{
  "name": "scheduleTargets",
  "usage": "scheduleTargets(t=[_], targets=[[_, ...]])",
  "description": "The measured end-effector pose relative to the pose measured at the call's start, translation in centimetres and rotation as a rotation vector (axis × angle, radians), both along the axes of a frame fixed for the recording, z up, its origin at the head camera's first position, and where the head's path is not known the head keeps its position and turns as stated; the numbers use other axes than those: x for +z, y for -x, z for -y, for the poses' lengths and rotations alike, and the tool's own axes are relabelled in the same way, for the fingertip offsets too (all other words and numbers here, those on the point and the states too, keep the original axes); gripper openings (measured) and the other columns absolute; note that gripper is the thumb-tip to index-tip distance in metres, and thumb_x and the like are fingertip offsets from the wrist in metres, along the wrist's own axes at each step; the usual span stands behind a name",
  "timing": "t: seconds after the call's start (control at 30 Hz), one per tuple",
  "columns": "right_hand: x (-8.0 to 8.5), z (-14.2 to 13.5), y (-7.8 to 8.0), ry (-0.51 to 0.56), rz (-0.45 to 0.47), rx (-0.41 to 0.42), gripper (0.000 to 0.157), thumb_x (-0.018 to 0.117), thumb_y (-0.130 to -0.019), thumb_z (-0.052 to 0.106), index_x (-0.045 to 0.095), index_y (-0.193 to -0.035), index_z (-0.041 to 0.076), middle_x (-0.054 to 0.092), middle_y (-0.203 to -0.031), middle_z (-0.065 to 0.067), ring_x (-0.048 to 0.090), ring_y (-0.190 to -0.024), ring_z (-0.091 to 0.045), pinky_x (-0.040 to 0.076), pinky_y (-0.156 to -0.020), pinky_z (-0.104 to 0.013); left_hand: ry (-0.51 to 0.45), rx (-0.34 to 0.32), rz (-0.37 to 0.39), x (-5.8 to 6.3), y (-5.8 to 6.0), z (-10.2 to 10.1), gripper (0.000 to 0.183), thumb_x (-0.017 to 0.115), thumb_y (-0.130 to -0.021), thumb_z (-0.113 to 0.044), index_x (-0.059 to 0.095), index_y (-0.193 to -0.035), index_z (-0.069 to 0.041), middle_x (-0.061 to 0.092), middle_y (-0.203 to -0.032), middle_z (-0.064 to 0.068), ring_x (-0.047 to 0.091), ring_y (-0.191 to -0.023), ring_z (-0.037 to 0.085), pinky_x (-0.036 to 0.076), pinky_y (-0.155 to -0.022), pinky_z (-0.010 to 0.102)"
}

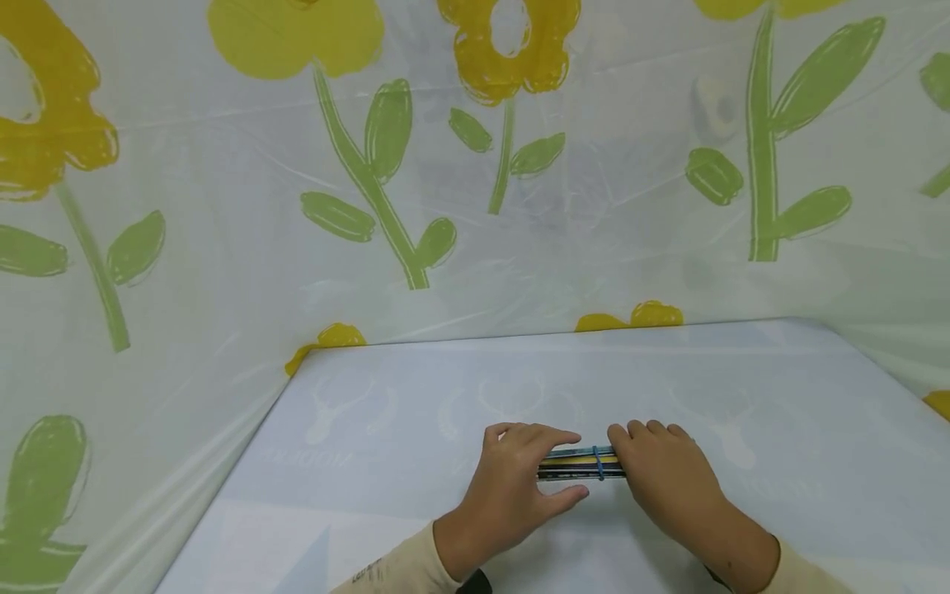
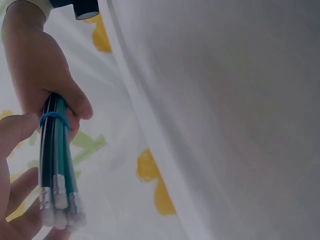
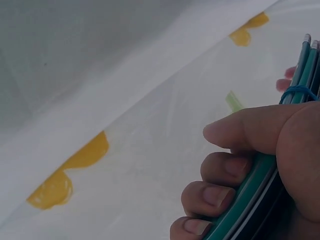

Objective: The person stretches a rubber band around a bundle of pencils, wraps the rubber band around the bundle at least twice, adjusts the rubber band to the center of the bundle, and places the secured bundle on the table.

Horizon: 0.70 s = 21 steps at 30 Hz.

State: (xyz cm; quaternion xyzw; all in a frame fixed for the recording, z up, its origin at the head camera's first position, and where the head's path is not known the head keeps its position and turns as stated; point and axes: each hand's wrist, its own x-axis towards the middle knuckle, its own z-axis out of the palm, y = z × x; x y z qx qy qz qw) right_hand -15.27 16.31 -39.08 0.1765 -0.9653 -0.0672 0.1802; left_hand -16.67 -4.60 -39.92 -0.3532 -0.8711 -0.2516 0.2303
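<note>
A bundle of pencils (image 1: 567, 468) is held level above the table, bound by a blue rubber band (image 1: 598, 464). White erasers in silver ferrules (image 2: 60, 200) cap the end nearer my left hand. My right hand (image 1: 668, 483) grips the other part of the bundle, fingers curled round the pencils (image 3: 252, 192) in the right wrist view. Around the eraser end is my left hand (image 1: 508, 483), its thumb and fingers spread apart on either side; whether its palm touches the pencils is hidden. The far ends of the pencils are covered by my right hand.
A pale table (image 1: 386, 429) with faint antler prints lies beneath both hands. Behind it and along its left side hangs a whitish curtain (image 1: 245, 206) with yellow flowers and green leaves. The table's back edge meets the curtain.
</note>
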Motion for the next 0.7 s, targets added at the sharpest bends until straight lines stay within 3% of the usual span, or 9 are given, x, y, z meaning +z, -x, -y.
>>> scheduleTargets(t=[0.3, 0.57, 0.7], targets=[[-0.8, -0.6, 0.4, -0.022, 0.004, 0.015, 0.036, 0.089, -0.07, 0.011, 0.061, -0.092, 0.01, 0.062, -0.074, -0.002, 0.054, -0.064, -0.018, 0.045, -0.059, -0.035, 0.002, 0.008, 0.005, -0.1, 0.1, 0.1, 0.051, 0.085, -0.078, -0.042, 0.066, -0.122, -0.027, 0.069, -0.115, -0.012, 0.064, -0.108, 0.006, 0.043, -0.094, 0.04], [-1.1, -0.5, 0.6, -0.063, 0.086, -0.017, 0.03, 0.085, -0.075, 0.017, 0.063, -0.094, 0.011, 0.063, -0.075, -0.001, 0.056, -0.065, -0.018, 0.048, -0.061, -0.036, -0.02, -0.005, 0.037, 0.0, 0.1, 0.1, 0.028, 0.069, -0.094, -0.037, 0.067, -0.12, -0.026, 0.067, -0.116, -0.012, 0.063, -0.111, 0.004, 0.042, -0.094, 0.038], [-1.6, -0.6, 0.7, -0.054, 0.1, 0.009, 0.035, 0.088, -0.072, 0.025, 0.062, -0.09, 0.012, 0.061, -0.073, 0.0, 0.054, -0.064, -0.016, 0.047, -0.059, -0.035, -0.006, -0.005, 0.058, 0.1, 0.0, 0.1, 0.024, 0.067, -0.095, -0.031, 0.068, -0.119, -0.025, 0.067, -0.116, -0.012, 0.063, -0.111, 0.004, 0.042, -0.093, 0.037]])
